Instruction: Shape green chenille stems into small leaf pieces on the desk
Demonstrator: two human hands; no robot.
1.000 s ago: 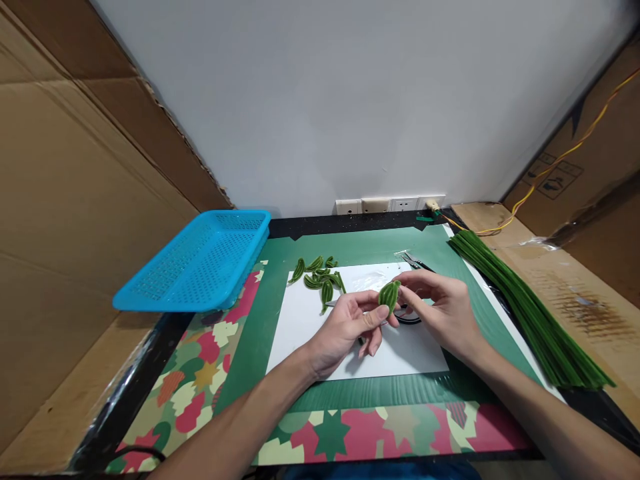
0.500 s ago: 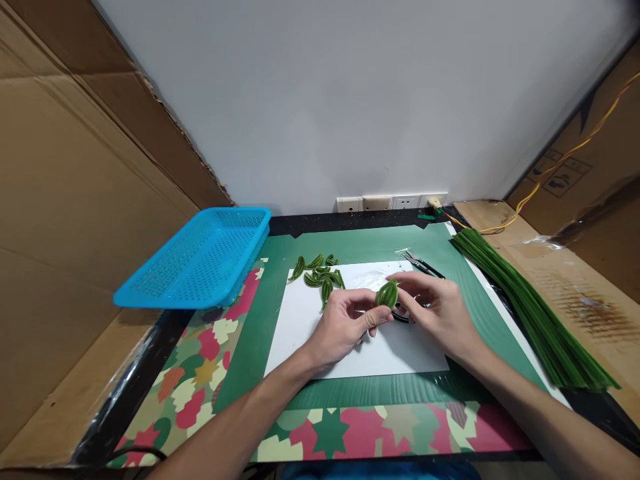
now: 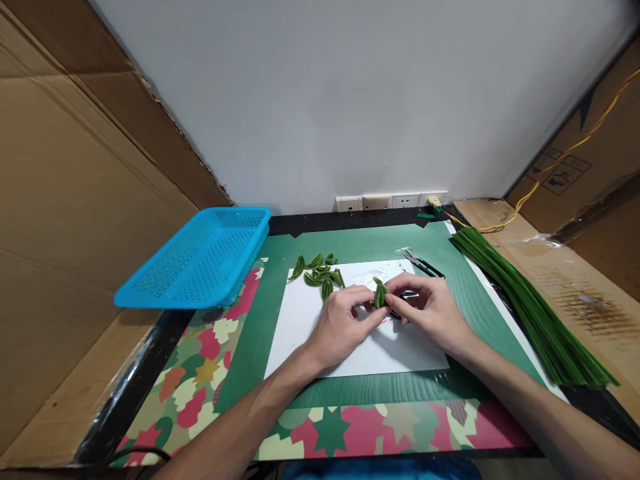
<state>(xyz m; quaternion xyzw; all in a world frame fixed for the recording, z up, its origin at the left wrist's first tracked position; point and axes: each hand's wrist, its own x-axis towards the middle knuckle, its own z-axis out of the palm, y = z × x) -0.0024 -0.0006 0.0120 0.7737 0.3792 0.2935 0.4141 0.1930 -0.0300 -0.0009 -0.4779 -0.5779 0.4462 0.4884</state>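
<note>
Green leaf-shaped piece (image 3: 381, 293), lower center-right of frame, pinched in the fingertips of left hand (image 3: 340, 327) and right hand (image 3: 433, 310). White sheet (image 3: 290, 333) under both. Similar green pieces (image 3: 327, 288) on its upper-left corner. Black-handled cutters (image 3: 429, 268) upper right of hands. Blue basket (image 3: 200, 267) frame left, green stem bundle (image 3: 535, 307) frame right.

Fuzzy, matt leaf (image 3: 381, 294); glossy plastic basket (image 3: 200, 260); smooth paper sheet (image 3: 400, 352)

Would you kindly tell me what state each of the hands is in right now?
Left hand: closed, holding a small striped green piece.
Right hand: closed, pinching the same piece from its right side.
</note>
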